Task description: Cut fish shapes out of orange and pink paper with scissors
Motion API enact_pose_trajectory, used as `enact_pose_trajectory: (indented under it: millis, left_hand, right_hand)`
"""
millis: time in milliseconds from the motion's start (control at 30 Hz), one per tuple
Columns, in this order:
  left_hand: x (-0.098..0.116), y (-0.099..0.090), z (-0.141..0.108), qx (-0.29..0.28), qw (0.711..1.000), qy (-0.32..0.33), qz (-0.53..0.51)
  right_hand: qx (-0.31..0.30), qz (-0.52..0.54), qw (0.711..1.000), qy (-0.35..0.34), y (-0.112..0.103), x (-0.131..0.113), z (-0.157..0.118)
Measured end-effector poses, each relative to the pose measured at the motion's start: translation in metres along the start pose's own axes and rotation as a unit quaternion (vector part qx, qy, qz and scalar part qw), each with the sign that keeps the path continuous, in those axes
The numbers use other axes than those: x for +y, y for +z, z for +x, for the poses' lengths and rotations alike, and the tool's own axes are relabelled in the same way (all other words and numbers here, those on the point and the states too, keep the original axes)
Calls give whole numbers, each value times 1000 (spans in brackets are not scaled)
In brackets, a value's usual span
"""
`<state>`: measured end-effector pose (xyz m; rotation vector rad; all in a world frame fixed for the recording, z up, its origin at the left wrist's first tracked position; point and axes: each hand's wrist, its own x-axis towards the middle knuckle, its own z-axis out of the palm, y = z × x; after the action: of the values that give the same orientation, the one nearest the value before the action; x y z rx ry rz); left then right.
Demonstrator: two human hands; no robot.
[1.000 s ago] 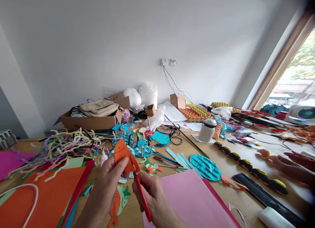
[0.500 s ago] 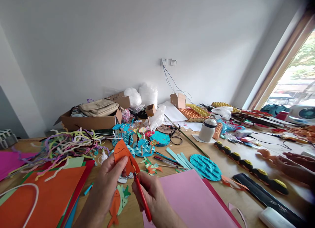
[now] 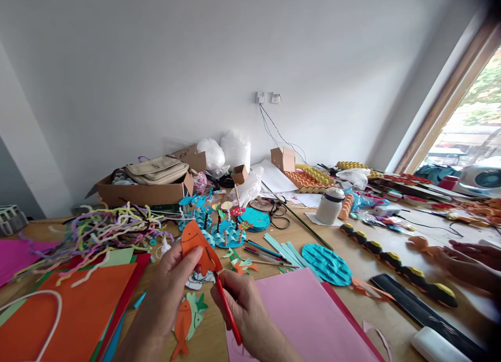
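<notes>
My left hand [image 3: 174, 276] pinches an orange paper piece [image 3: 192, 242] with a fish outline drawn on it. Red-handled scissors [image 3: 228, 309] are gripped in my right hand [image 3: 245, 304], their blades at the lower right edge of the paper. Under my hands on the table lie a cut orange fish [image 3: 182, 323] and light green fish cutouts [image 3: 195, 320]. Just behind the held paper stand blue round bases [image 3: 229, 236] with small coloured fish on sticks.
Orange sheets [image 3: 70, 304] and pipe cleaners [image 3: 113, 226] are at left, pink sheets [image 3: 301, 315] at right. Farther right are a blue disc [image 3: 326, 264], a white jar [image 3: 330, 207], a black-and-yellow strip [image 3: 391, 262] and another person's hands [image 3: 465, 265].
The scissors and my right hand have shifted slightly at the paper's lower edge. The orange paper is tilted a little differently in my left hand.
</notes>
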<state>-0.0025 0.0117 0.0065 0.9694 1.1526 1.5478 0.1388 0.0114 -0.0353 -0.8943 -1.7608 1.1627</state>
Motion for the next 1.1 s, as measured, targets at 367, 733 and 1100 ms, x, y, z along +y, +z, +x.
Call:
enact_pose_trajectory:
  millis: [367,733,1100]
  left_hand:
    - [7,-7,5,-28,999,8,-27]
    - [6,12,-2,8,999,17,-44]
    - [11,-1,2,-28,999,-1,42]
  right_hand:
    - [-25,-18,1000,3,0,1,1]
    - [10,176,982,67,12,-1,4]
    - [-13,212,975,65,8,1,5]
